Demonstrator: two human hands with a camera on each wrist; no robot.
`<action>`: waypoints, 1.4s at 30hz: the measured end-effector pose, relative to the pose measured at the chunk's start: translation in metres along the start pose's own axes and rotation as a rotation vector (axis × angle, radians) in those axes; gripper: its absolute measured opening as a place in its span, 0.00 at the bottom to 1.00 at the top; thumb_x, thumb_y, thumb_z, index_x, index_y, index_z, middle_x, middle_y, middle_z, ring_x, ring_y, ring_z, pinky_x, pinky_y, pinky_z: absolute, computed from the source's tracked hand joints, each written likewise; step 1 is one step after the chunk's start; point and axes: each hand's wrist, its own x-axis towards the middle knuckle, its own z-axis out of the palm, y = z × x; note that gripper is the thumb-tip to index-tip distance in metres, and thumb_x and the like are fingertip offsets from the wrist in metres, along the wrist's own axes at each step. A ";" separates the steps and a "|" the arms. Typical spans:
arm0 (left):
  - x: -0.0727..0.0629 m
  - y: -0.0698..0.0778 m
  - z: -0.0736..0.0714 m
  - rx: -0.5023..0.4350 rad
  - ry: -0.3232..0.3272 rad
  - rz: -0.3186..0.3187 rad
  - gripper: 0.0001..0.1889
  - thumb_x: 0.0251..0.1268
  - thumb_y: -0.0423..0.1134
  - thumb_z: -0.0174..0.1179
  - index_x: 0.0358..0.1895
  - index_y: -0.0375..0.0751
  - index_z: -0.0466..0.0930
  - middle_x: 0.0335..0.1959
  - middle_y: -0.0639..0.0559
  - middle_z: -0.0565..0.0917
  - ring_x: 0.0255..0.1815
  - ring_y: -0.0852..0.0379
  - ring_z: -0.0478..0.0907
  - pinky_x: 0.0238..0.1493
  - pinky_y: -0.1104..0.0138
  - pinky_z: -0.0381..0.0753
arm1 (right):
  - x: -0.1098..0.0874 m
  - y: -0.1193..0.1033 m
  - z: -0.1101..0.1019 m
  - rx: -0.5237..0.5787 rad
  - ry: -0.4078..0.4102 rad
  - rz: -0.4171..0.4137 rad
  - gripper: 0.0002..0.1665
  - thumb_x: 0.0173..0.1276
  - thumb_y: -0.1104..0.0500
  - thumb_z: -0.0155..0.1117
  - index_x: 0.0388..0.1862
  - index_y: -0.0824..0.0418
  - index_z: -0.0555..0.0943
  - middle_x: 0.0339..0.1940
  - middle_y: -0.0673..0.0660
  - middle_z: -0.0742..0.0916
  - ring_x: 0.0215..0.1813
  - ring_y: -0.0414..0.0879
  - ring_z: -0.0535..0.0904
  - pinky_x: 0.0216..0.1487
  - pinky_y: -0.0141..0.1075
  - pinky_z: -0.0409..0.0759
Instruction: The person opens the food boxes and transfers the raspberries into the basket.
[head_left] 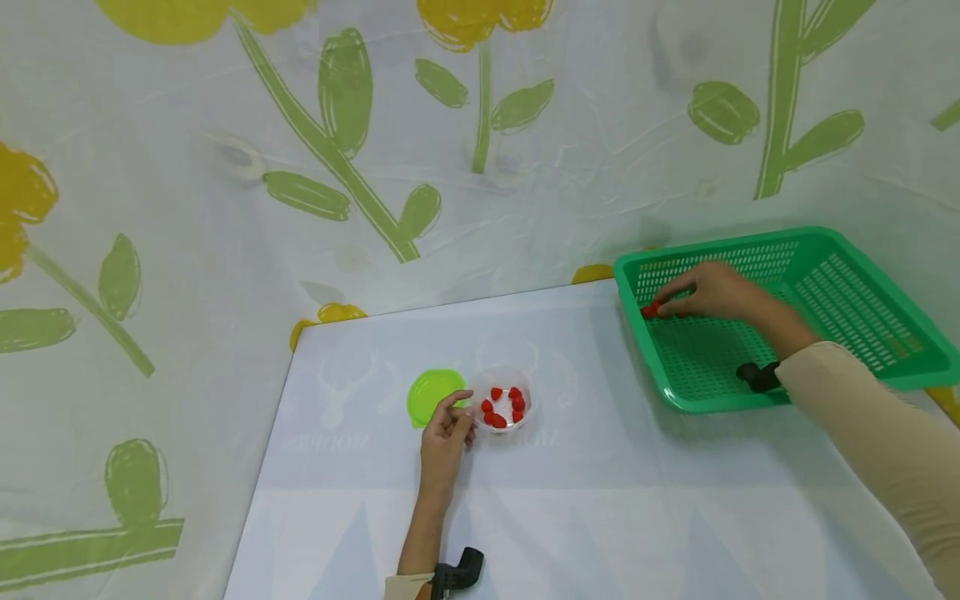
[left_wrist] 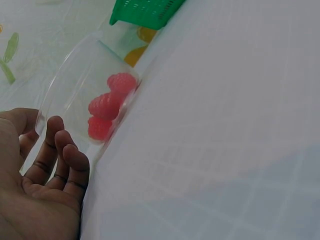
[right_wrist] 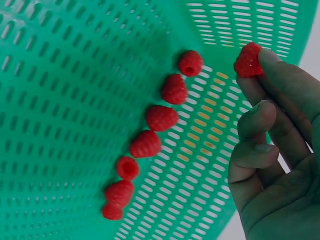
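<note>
My right hand (head_left: 716, 290) reaches into the green basket (head_left: 652, 354). Between thumb and forefinger it pinches a raspberry (right_wrist: 248, 60), and the other fingers curl loosely. Below that hand, more raspberries (right_wrist: 162, 118) lie in a row along the basket's edge where floor meets wall. At the table's middle, my left hand (head_left: 444, 433) holds the rim of a clear plastic tub (left_wrist: 75, 85) with thumb and finger. Several red raspberries (left_wrist: 105, 106) sit on the bottom of this upright tub.
A bright green lid (head_left: 431, 392) lies left of the tub, partly behind the left hand. The white table (head_left: 600, 483) meets a flower-printed sheet (head_left: 562, 208) at its back edge. The basket's raised walls surround the right hand.
</note>
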 end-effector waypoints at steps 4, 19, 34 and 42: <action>0.001 0.000 0.001 0.003 0.002 -0.004 0.14 0.74 0.38 0.60 0.59 0.51 0.80 0.32 0.45 0.76 0.29 0.53 0.73 0.32 0.71 0.77 | 0.003 0.004 0.003 -0.008 -0.007 -0.005 0.15 0.66 0.53 0.73 0.48 0.58 0.89 0.36 0.55 0.89 0.27 0.47 0.72 0.26 0.39 0.70; -0.019 -0.007 -0.013 0.031 0.022 -0.014 0.15 0.72 0.42 0.62 0.59 0.52 0.80 0.32 0.45 0.77 0.29 0.52 0.74 0.31 0.71 0.78 | 0.007 0.013 0.042 0.101 -0.061 -0.029 0.15 0.65 0.56 0.73 0.47 0.62 0.89 0.42 0.59 0.90 0.33 0.52 0.85 0.33 0.46 0.83; -0.007 -0.004 -0.002 0.012 0.005 -0.012 0.14 0.72 0.43 0.62 0.58 0.56 0.80 0.32 0.46 0.77 0.29 0.54 0.74 0.32 0.71 0.78 | 0.009 0.014 0.034 0.044 -0.050 -0.020 0.13 0.65 0.59 0.73 0.46 0.63 0.89 0.42 0.61 0.90 0.35 0.51 0.86 0.33 0.45 0.82; -0.001 -0.002 -0.001 0.028 0.011 -0.003 0.15 0.72 0.42 0.62 0.59 0.54 0.80 0.33 0.47 0.77 0.29 0.53 0.75 0.32 0.70 0.79 | 0.017 0.014 0.031 -0.034 -0.072 -0.052 0.12 0.65 0.58 0.72 0.46 0.62 0.89 0.44 0.59 0.90 0.41 0.49 0.85 0.39 0.43 0.83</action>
